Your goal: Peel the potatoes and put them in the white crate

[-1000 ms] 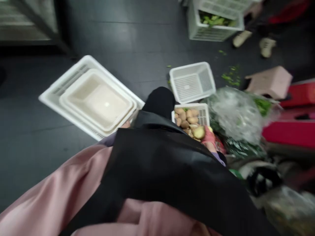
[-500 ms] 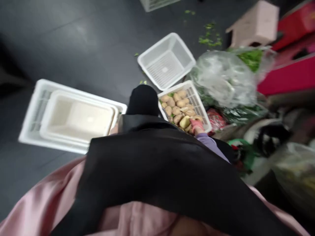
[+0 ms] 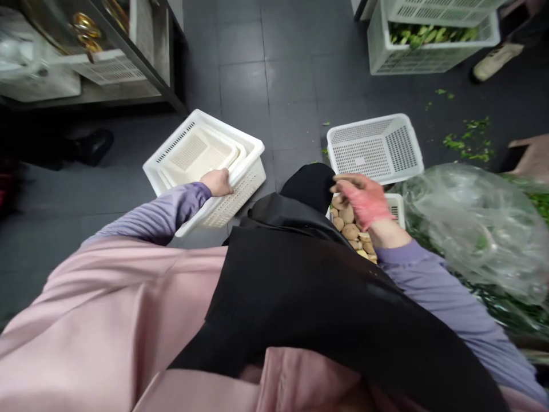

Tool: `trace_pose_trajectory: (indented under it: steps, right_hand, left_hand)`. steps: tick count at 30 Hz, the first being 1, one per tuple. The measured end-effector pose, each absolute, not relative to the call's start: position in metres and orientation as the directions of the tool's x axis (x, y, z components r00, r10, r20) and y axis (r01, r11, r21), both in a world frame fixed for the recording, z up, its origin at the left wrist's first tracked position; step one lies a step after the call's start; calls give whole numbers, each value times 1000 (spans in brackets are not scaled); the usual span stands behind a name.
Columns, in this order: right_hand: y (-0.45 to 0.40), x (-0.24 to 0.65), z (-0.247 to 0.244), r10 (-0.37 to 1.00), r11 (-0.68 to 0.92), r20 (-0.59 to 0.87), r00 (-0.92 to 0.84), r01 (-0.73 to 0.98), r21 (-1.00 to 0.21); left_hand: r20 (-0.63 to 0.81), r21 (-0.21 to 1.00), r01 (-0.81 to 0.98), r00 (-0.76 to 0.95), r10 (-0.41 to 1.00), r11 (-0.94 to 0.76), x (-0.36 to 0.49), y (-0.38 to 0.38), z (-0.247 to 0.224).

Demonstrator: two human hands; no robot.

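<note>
My left hand [image 3: 218, 182], bare, is closed over the near rim of the nested white baskets [image 3: 253, 171], which tilt above the floor at the left. My right hand [image 3: 363, 197], in a pink glove, hovers over the potato basket [image 3: 395, 206] with its fingers partly curled; whether anything is between them cannot be made out. Brown potatoes [image 3: 349, 232] and a few pale pieces lie in that basket, partly hidden by my hand and the black apron. Just beyond it sits a white perforated basket [image 3: 373, 150] with nothing in it.
Clear plastic bags [image 3: 476, 223] with greens lie at the right. Stacked crates [image 3: 433, 51] of greens stand at the back right, near a person's shoe [image 3: 497, 62]. A metal shelf [image 3: 163, 51] is at the back left, a dark shoe [image 3: 95, 147] below it. Leaf scraps [image 3: 469, 140] dot the floor.
The view has swung left and up. The nested baskets have tilted, with my left hand now visible on their rim. My right hand has risen from the potatoes.
</note>
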State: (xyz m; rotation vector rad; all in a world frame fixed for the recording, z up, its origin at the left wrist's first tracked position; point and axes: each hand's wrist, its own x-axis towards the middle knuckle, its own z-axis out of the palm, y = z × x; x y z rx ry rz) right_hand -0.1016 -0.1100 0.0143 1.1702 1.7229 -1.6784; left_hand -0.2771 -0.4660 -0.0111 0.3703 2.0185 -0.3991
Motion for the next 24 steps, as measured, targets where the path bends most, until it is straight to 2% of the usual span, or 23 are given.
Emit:
trace_pose_trajectory:
  steps: [3,5,7,11,19,24]
  right_hand:
    - [-171,-151,10,-150,-276,-863,-482,859,-431]
    - [-209,-171,-2,-314,-320,-860,-402,898,-303]
    - [-236,-185,-16,-314,-414,-867,-388,877,-242]
    - [-261,-200,-29,-282,-559,-860,-426,801,-213]
    - [-261,-223,-24,-299,-641,-837,-458,746,-179]
    - [-262,-235,-23,-270,-543,-862,-430,807,-233]
  left_hand:
    - [-858,-106,406,-499,123,908,-302,-454,3]
    - [-832,-83,387,-535,150,918,-309,-441,8]
    - [-826,-52,368,-538,167,929,-309,-428,6]
    - [-845,47,327,-490,212,944,-300,-402,-7]
    - [-826,203,227,-483,291,952,-318,-370,-2]
    - [-841,251,213,-435,322,944,-318,-381,15]
